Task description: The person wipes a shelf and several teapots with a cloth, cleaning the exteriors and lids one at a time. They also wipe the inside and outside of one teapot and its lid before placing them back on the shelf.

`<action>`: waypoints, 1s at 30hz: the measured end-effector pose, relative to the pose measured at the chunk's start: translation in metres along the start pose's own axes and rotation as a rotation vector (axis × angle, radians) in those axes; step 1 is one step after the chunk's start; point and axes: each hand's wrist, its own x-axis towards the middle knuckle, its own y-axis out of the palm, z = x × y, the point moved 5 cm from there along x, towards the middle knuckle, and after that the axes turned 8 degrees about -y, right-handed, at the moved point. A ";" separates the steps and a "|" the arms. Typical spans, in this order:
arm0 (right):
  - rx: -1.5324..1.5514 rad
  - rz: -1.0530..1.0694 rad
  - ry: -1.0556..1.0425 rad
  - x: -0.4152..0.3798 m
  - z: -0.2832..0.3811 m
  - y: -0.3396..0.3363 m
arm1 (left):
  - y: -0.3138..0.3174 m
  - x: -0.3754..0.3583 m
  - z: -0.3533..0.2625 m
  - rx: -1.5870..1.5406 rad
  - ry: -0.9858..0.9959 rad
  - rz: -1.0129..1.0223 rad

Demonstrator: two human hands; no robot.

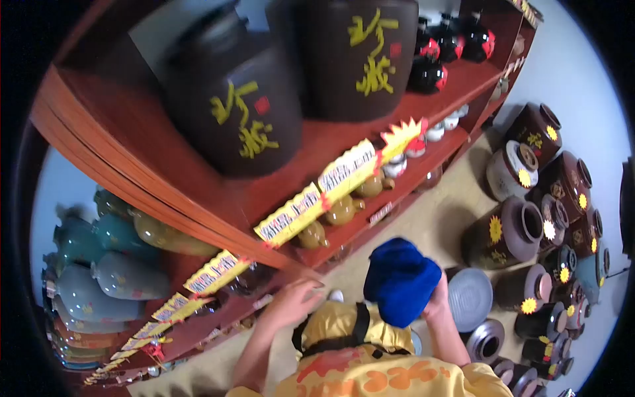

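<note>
The right hand (435,299) is gripping a blue cloth (401,283), which is hiding most of its fingers. The left hand (295,304) is stretching half-open fingers beside the shelf (331,142); contact is staying unclear. Beyond those fingers, tags (288,215) are reading 新品上市 and dark jars (324,66) 珍藏. Right of the gripping fingers, floor jars (497,233) are standing, contents hidden.

floor jars (489,245), right | blue-grey vases (86,294), left | amber vessels (340,211), apparently gourd-shaped | black-red bottles (476,43)
</note>
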 end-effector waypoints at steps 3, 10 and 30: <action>-0.023 -0.011 -0.138 -0.006 0.021 -0.021 | 0.036 -0.013 0.083 0.231 -0.239 0.179; 0.051 0.039 -0.206 -0.018 0.028 -0.030 | 0.117 -0.019 0.165 0.296 -0.316 0.311; 0.097 -0.347 -0.057 0.009 -0.022 -0.122 | 0.169 0.078 0.111 0.461 -0.107 0.729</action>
